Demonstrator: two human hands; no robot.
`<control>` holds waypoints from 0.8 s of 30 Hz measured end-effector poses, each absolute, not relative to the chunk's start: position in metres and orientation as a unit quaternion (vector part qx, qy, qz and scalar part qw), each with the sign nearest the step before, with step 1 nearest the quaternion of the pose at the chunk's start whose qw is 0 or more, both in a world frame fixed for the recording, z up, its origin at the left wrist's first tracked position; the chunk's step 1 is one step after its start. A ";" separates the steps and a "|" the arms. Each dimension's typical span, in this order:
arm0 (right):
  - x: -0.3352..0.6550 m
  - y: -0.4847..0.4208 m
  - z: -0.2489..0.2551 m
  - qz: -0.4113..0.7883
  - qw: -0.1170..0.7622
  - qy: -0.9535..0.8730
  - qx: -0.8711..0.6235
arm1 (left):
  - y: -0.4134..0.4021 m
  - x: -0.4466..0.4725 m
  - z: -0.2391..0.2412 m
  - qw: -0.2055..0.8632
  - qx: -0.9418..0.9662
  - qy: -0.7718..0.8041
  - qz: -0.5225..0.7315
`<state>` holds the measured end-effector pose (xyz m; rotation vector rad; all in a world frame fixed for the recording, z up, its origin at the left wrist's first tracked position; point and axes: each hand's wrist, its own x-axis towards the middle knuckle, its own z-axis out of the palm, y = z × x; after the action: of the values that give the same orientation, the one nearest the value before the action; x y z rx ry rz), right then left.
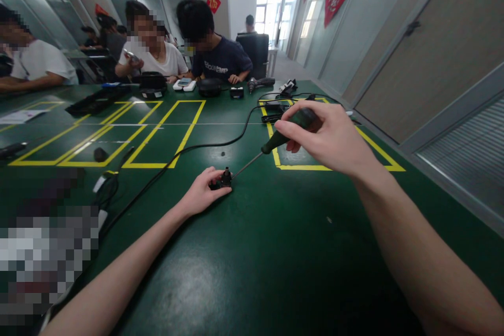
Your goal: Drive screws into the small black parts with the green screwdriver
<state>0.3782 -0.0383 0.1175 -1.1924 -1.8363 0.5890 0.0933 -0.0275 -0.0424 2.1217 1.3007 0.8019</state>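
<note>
Screwdriver (289, 128) gripped in your right hand (331, 139), its tip on the small black part (224, 178) your left hand (202, 194) pinches near the middle of the green table (275, 262): you look mid-screw, so keep the shaft steady.

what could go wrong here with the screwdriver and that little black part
1. The left hand pinches the small black part right beside the tip of the screwdriver; a slip could jab the fingers.
2. The right hand holds the handle at a low slant, so the tip may ride out of the part.
3. The part rests loose on the smooth green table and may skid or twist.
</note>
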 end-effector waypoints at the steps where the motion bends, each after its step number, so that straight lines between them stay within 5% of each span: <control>1: 0.379 -0.037 0.117 0.237 0.426 -0.732 -0.475 | -0.028 0.093 -0.042 0.260 0.786 0.478 0.294; 19: 0.382 -0.041 0.127 0.112 0.350 -0.730 -0.576 | -0.031 0.098 -0.047 0.216 0.813 0.460 0.283; 24: 0.383 -0.042 0.128 0.159 0.353 -0.719 -0.577 | -0.032 0.099 -0.050 0.193 0.822 0.457 0.278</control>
<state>0.3835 -0.0425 0.1278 -1.4915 -1.8605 0.4105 0.0991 -0.0316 -0.0496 2.3078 1.2822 0.7810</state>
